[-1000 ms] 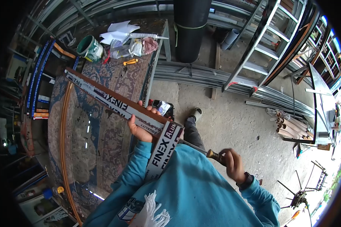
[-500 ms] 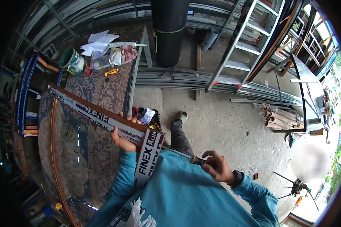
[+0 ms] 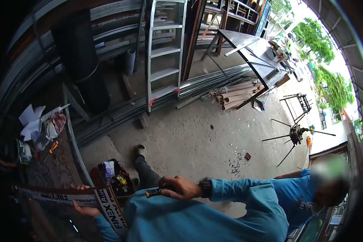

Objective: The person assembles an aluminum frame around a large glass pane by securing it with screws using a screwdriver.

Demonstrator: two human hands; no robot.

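My left hand grips an aluminium frame corner near its joint, with the thumb on one face and fingertips over the far edge. Printed FINEX protective tape covers the frame, and one leg runs left over the table while the other comes down toward my body. In my right hand is a screwdriver with a dark and yellowish handle. Its thin shaft points left at the frame's corner, and the tip is hidden there.
The worktable on the left holds papers, rags and a yellow-handled screwdriver. An open tool bag lies by my foot. Beyond stand a ladder, metal lengths and wrapped rolls. Another person in blue is close at right.
The view has swung right, bringing another person into sight. My right hand and the screwdriver have come closer to the frame corner, its fingers now closed around the handle. My left hand keeps its hold.
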